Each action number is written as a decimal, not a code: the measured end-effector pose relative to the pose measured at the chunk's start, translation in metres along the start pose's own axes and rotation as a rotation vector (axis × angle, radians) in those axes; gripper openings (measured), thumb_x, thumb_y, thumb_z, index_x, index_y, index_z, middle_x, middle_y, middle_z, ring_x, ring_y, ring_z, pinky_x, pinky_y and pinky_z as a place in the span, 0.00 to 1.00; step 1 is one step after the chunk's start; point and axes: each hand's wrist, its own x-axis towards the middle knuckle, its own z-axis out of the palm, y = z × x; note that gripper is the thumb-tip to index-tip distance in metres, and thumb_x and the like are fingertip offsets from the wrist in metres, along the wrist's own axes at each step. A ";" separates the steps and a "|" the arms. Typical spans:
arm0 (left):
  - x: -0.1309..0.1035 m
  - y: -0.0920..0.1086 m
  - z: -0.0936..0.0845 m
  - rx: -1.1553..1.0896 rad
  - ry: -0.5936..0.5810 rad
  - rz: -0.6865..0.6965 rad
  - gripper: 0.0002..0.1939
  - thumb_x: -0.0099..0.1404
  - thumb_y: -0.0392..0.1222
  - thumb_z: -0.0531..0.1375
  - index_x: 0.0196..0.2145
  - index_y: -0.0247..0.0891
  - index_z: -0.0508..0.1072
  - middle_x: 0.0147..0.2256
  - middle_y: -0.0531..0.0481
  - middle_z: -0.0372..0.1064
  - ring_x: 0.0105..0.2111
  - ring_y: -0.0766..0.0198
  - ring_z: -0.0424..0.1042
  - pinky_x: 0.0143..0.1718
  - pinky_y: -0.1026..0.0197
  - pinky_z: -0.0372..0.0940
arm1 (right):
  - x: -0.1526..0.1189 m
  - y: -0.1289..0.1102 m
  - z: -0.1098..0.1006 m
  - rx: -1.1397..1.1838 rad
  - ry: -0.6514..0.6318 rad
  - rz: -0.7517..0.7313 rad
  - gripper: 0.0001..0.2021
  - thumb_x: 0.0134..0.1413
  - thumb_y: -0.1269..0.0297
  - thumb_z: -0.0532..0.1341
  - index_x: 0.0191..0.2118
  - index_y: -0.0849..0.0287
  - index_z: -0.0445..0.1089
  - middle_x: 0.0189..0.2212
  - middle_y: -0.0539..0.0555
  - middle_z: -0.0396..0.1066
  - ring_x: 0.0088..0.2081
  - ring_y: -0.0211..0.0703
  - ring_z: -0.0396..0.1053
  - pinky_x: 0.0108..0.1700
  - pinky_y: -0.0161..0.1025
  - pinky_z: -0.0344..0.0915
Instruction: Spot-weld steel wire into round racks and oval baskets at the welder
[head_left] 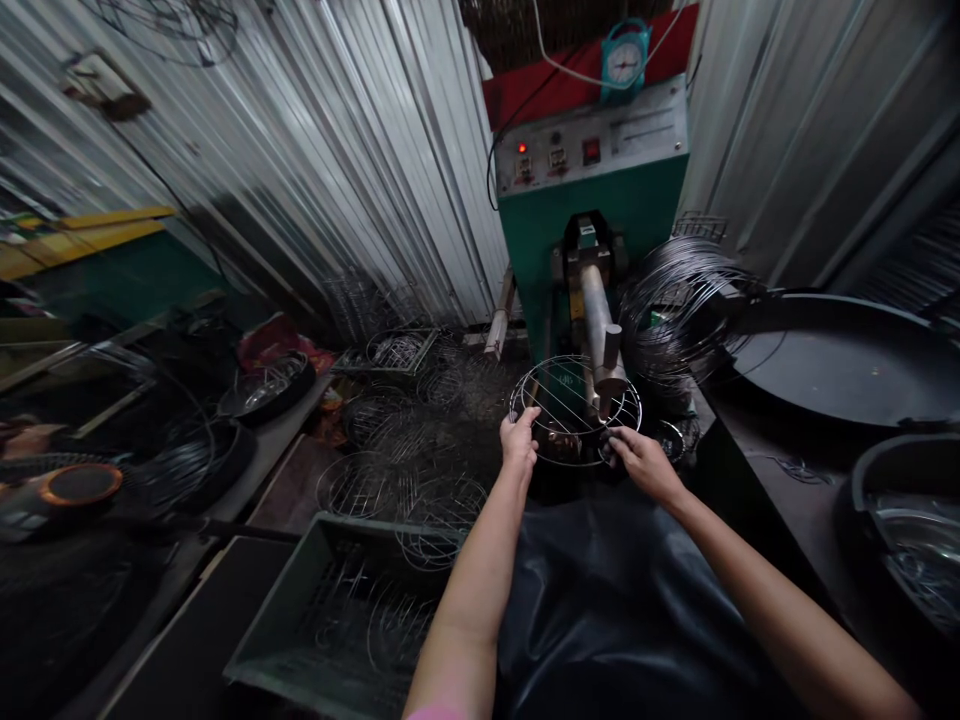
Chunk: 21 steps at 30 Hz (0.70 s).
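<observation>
A round wire rack point(561, 403), with a double rim and straight cross wires, is held level in front of the green spot welding machine point(592, 190). My left hand point(520, 438) is closed on its left rim, thumb on top. At the near right rim, close under the machine's metal electrode arm point(598, 315), the fingers of my right hand point(637, 458) are pinched together. What sits between those fingertips is too small and dark to make out. The electrode tip reaches down inside the rack's right side. A black apron point(600, 590) covers my lap.
Left of me, a green plastic crate point(300, 610) holds wire pieces, with more wire racks point(367, 480) heaped behind. A coil of wire point(679, 310) and a wide black tray point(840, 360) are at right, near a black tub point(900, 480). Another person's hand point(26, 440) shows far left.
</observation>
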 end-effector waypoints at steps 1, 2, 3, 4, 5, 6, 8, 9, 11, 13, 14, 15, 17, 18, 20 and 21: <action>0.000 0.000 0.000 0.004 0.005 0.001 0.22 0.41 0.44 0.66 0.33 0.34 0.65 0.20 0.60 0.55 0.14 0.76 0.53 0.11 0.72 0.40 | 0.000 -0.001 0.000 0.002 0.000 0.001 0.13 0.53 0.55 0.51 0.33 0.58 0.66 0.24 0.51 0.69 0.22 0.37 0.66 0.26 0.34 0.62; 0.001 0.000 0.000 0.007 0.012 0.001 0.22 0.41 0.44 0.66 0.33 0.34 0.65 0.20 0.60 0.55 0.14 0.77 0.53 0.11 0.72 0.40 | 0.000 -0.001 0.000 0.004 -0.002 0.003 0.13 0.53 0.55 0.51 0.32 0.58 0.66 0.24 0.51 0.69 0.21 0.37 0.66 0.26 0.34 0.62; 0.001 0.000 0.000 0.009 0.016 0.000 0.21 0.41 0.44 0.66 0.32 0.34 0.65 0.20 0.60 0.54 0.14 0.77 0.52 0.11 0.72 0.40 | 0.000 -0.001 0.000 0.008 -0.004 0.007 0.12 0.53 0.56 0.51 0.32 0.58 0.66 0.24 0.51 0.69 0.21 0.36 0.65 0.26 0.34 0.62; 0.001 0.000 0.000 0.008 0.018 0.000 0.21 0.41 0.44 0.66 0.31 0.35 0.65 0.19 0.61 0.54 0.14 0.77 0.52 0.11 0.72 0.39 | 0.000 -0.002 0.000 0.012 -0.007 0.011 0.12 0.53 0.56 0.51 0.32 0.58 0.66 0.24 0.51 0.69 0.21 0.36 0.65 0.26 0.34 0.61; 0.002 0.000 0.000 0.006 0.015 0.000 0.20 0.41 0.43 0.66 0.30 0.35 0.65 0.19 0.61 0.53 0.14 0.78 0.51 0.11 0.72 0.39 | 0.000 -0.002 0.000 0.015 -0.008 0.013 0.12 0.53 0.56 0.51 0.32 0.58 0.65 0.25 0.51 0.69 0.21 0.36 0.65 0.26 0.34 0.61; 0.001 0.000 0.001 0.002 0.009 0.003 0.19 0.41 0.43 0.66 0.29 0.35 0.64 0.19 0.61 0.52 0.13 0.78 0.50 0.11 0.72 0.39 | 0.000 -0.002 0.000 0.017 -0.008 0.013 0.12 0.53 0.57 0.51 0.33 0.58 0.65 0.25 0.51 0.69 0.21 0.36 0.65 0.26 0.34 0.61; 0.000 0.000 0.001 -0.007 -0.007 0.010 0.17 0.41 0.43 0.66 0.27 0.35 0.64 0.18 0.61 0.52 0.13 0.78 0.49 0.11 0.71 0.38 | 0.000 -0.001 0.000 0.015 0.001 0.007 0.12 0.53 0.57 0.51 0.34 0.58 0.65 0.25 0.51 0.69 0.21 0.36 0.65 0.26 0.35 0.61; -0.001 0.001 0.002 -0.013 -0.011 0.014 0.17 0.41 0.42 0.66 0.27 0.35 0.63 0.18 0.61 0.52 0.12 0.78 0.49 0.11 0.71 0.38 | 0.000 -0.001 0.000 0.011 0.008 0.002 0.12 0.53 0.57 0.51 0.34 0.58 0.65 0.25 0.51 0.69 0.21 0.36 0.65 0.26 0.35 0.62; -0.003 0.003 0.002 -0.022 -0.010 0.023 0.17 0.41 0.42 0.65 0.27 0.35 0.63 0.18 0.61 0.52 0.12 0.78 0.50 0.11 0.72 0.37 | 0.001 -0.001 0.001 0.003 0.024 -0.009 0.11 0.53 0.58 0.51 0.34 0.58 0.65 0.25 0.50 0.69 0.21 0.37 0.66 0.27 0.35 0.62; -0.005 0.005 0.003 -0.024 -0.001 0.026 0.16 0.41 0.42 0.65 0.27 0.35 0.63 0.18 0.61 0.52 0.13 0.78 0.50 0.11 0.72 0.37 | 0.001 0.000 0.001 -0.001 0.034 -0.013 0.11 0.53 0.58 0.50 0.33 0.58 0.65 0.24 0.50 0.69 0.21 0.37 0.66 0.27 0.35 0.62; -0.005 0.006 0.004 -0.022 0.000 0.025 0.16 0.42 0.41 0.65 0.26 0.35 0.63 0.18 0.61 0.52 0.13 0.78 0.50 0.11 0.71 0.37 | 0.002 0.001 0.001 -0.004 0.038 -0.011 0.11 0.53 0.58 0.51 0.32 0.57 0.65 0.24 0.50 0.68 0.21 0.37 0.66 0.27 0.35 0.62; -0.005 0.006 0.004 -0.018 0.001 0.021 0.15 0.42 0.41 0.65 0.26 0.35 0.63 0.18 0.61 0.52 0.13 0.78 0.50 0.11 0.71 0.38 | 0.002 0.001 0.001 -0.009 0.044 -0.005 0.11 0.53 0.58 0.51 0.32 0.57 0.65 0.23 0.50 0.68 0.21 0.38 0.66 0.27 0.35 0.62; -0.004 0.006 0.004 -0.009 0.011 0.008 0.15 0.43 0.40 0.64 0.26 0.36 0.63 0.18 0.61 0.53 0.13 0.77 0.50 0.11 0.71 0.38 | 0.003 0.002 0.002 -0.027 0.052 0.002 0.10 0.53 0.58 0.50 0.31 0.57 0.65 0.20 0.49 0.67 0.21 0.39 0.66 0.26 0.35 0.62; -0.003 0.005 0.005 -0.006 0.023 0.000 0.15 0.44 0.40 0.64 0.27 0.36 0.63 0.18 0.61 0.53 0.13 0.77 0.50 0.11 0.71 0.38 | 0.003 0.002 0.002 -0.041 0.053 -0.001 0.11 0.53 0.59 0.50 0.31 0.57 0.66 0.20 0.49 0.67 0.21 0.39 0.66 0.26 0.35 0.62; -0.002 0.002 0.005 0.000 0.050 -0.016 0.16 0.43 0.40 0.65 0.28 0.35 0.63 0.18 0.61 0.52 0.13 0.77 0.50 0.11 0.71 0.39 | 0.005 0.001 0.004 -0.061 0.058 -0.003 0.11 0.53 0.59 0.50 0.30 0.57 0.66 0.20 0.50 0.68 0.21 0.39 0.66 0.26 0.35 0.62; -0.001 0.001 0.006 0.003 0.064 -0.023 0.16 0.43 0.40 0.65 0.28 0.35 0.63 0.19 0.61 0.52 0.13 0.78 0.50 0.11 0.71 0.39 | 0.006 0.000 0.005 -0.069 0.059 -0.001 0.12 0.54 0.59 0.50 0.31 0.57 0.67 0.20 0.51 0.69 0.20 0.39 0.66 0.26 0.35 0.63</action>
